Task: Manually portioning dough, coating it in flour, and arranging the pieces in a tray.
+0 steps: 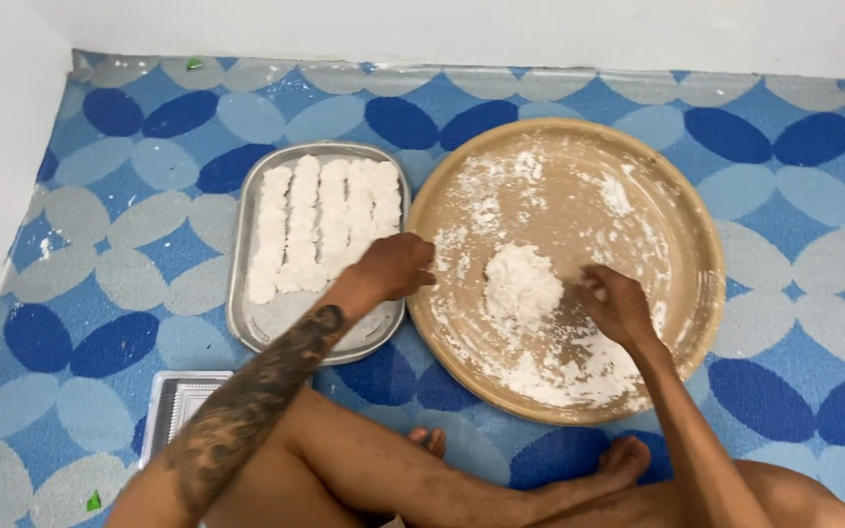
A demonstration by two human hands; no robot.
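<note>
White dough lump (521,285) sat between your hands; right hand (618,308) fingers curled at it, left hand (395,267) loosely closed, empty; shaping another piece seemed underway.

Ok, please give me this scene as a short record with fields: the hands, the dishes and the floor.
left hand: over the round tray's left rim, beside the metal tray
right hand: in the round tray, right of the dough lump
round tray: tan, floury
dough lump: white, near its middle
metal tray: rows of white pieces
floor mat: blue, patterned
</note>
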